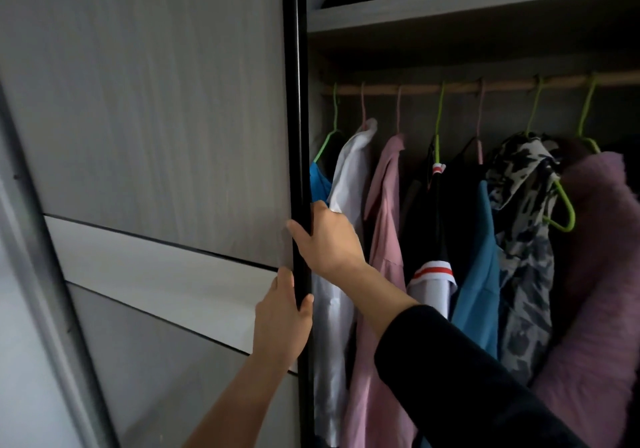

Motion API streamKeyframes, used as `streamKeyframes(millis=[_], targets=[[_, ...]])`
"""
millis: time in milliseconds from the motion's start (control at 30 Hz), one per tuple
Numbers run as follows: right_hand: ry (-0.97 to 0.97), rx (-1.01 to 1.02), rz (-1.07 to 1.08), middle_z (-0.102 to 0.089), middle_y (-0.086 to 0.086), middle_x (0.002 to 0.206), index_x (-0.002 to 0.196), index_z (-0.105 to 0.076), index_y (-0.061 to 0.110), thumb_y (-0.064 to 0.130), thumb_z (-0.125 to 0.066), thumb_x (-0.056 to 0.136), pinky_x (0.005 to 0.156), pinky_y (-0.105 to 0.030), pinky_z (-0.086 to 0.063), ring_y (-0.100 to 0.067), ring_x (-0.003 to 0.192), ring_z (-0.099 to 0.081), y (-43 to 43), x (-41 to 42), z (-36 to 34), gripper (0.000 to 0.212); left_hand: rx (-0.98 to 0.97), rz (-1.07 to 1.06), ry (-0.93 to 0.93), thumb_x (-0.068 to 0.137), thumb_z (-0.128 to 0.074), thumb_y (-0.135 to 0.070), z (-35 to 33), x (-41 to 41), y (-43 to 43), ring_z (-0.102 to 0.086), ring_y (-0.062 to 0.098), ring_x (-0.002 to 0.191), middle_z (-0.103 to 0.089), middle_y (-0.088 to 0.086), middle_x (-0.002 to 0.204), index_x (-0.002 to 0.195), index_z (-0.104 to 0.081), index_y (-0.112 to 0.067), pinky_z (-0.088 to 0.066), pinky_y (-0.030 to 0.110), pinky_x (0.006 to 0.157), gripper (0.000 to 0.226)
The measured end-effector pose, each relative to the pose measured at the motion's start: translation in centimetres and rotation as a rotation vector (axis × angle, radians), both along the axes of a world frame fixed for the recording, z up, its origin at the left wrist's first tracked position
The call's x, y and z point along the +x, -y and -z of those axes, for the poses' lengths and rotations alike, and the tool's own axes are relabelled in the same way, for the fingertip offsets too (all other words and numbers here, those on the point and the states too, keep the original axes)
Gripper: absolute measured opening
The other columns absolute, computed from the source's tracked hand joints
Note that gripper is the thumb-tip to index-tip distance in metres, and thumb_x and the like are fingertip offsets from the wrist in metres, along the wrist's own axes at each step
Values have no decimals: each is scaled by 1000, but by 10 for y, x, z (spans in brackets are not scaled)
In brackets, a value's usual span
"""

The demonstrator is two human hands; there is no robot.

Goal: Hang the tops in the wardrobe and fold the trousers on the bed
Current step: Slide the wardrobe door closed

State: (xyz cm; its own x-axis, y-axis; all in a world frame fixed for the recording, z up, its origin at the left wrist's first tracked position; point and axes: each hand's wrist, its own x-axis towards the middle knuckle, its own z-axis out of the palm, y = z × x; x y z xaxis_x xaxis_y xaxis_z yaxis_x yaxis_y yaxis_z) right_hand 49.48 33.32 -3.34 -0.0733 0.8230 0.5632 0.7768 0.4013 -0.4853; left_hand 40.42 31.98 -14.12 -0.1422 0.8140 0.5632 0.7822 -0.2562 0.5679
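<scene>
Wardrobe door (156, 118) fills 9 o'clock side. Tops (388, 205) hang on rail (415, 88) at 3 o'clock. Right hand (329, 236) clamps door's black edge (300, 101), fingers (317, 209) curled round it; left hand (282, 319) does likewise, 6 o'clock of right.

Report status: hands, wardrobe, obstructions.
Left hand, right hand grip black edge of grey sliding wardrobe door. Tops hang on wooden rail. White top close behind right hand.

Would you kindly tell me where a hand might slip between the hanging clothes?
The widest opening shows between the pink shirt and the black top, below the rail. Right of it, the blue top, patterned garment and fluffy purple one press together. Leftward, the left hand and right hand grip the door edge.
</scene>
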Motion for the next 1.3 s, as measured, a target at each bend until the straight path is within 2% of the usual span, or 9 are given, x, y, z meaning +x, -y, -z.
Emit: streamKeyframes(millis=[133,267,600,833,933,1033,1167,1233,1300], targets=[[-29,-6,29,-64,-11,86,106,-49,7,45,-51,95,62,-31,-40,-32,85,-63,15,29,2,40,4,3,15,89,-58,-24,1,31,15,-60,29,87,-59,5,92,109,-40,-12,-46,38,73,29],[-41,1,54,-57,-5,73,106,-50,7,44,-53,95,61,-32,-43,-30,78,-62,35,64,3,39,8,22,18,90,-57,-27,3,68,33,-61,26,85,-58,3,96,112,-41,-13,-47,37,75,31],[-82,37,140,-64,-7,77,114,-52,7,48,-54,92,67,-43,-54,-28,76,-63,85,166,6,46,-12,118,32,91,-53,-28,5,169,82,-62,27,87,-58,2,99,120,-40,-16,-50,44,75,34],[-40,50,223,-63,-5,76,115,-52,6,47,-55,92,64,-37,-49,-26,75,-61,126,241,4,47,102,280,-199,94,-50,-39,7,217,114,-57,16,94,-48,-7,106,116,-42,-21,-42,25,66,29],[-49,53,245,-67,-10,85,118,-51,8,49,-54,92,72,-44,-53,-31,82,-64,143,273,7,49,348,266,-303,81,-68,-39,6,224,113,-48,28,108,-41,9,124,128,-43,-15,-53,39,80,59],[-28,53,284,-65,-4,81,128,-47,8,47,-52,93,71,-45,-56,-24,76,-65,164,302,8,52,425,216,-379,75,-65,-52,-4,227,103,-28,38,132,-17,24,149,148,-21,-10,-37,48,102,95],[16,45,387,-65,0,88,136,-45,9,43,-53,95,71,-39,-58,-16,77,-65,189,341,6,54,387,296,-566,65,-72,-62,-20,234,92,8,35,146,13,20,157,153,-3,-15,-14,49,114,122],[35,80,450,-64,-4,107,145,-34,10,37,-55,95,78,-32,-56,-18,93,-64,203,354,5,61,362,343,-651,58,-78,-61,-23,247,95,13,33,145,17,20,157,153,0,-16,-4,45,119,131],[157,254,515,-45,-12,141,152,-16,9,21,-59,92,100,-33,-46,-25,126,-47,216,363,7,74,359,369,-674,54,-79,-63,-23,266,102,14,32,145,16,20,157,153,1,-16,6,39,117,136]])
